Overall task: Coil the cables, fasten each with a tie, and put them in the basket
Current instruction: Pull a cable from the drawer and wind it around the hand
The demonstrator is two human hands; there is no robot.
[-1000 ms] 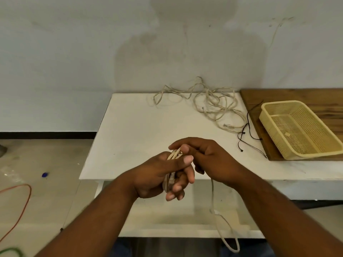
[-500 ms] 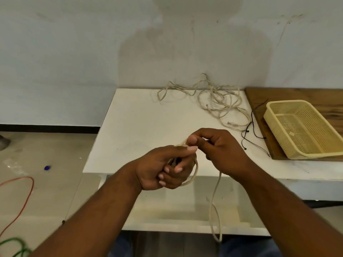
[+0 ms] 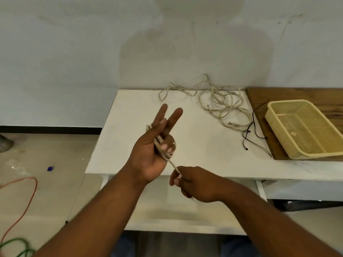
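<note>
My left hand [image 3: 151,151] is raised over the white table [image 3: 194,149], two fingers straight up, the lower fingers curled round a small coil of beige cable [image 3: 161,143]. A taut strand of that cable runs down from the coil to my right hand [image 3: 194,182], which pinches it just in front of the table's near edge. A tangle of loose beige cables [image 3: 219,102] lies at the table's back. Thin black ties [image 3: 256,134] lie at the right of the white top. The yellow mesh basket [image 3: 304,115] stands empty on a wooden board.
The wooden board [image 3: 259,97] adjoins the white table on the right. On the floor at the left lie an orange cable [image 3: 27,197], a green cable [image 3: 16,247] and a small blue object [image 3: 50,168]. A wall stands directly behind the table.
My left hand has risen and straightened two fingers while still holding the coil. My right hand has moved down and toward me, pulling the cable strand taut.
</note>
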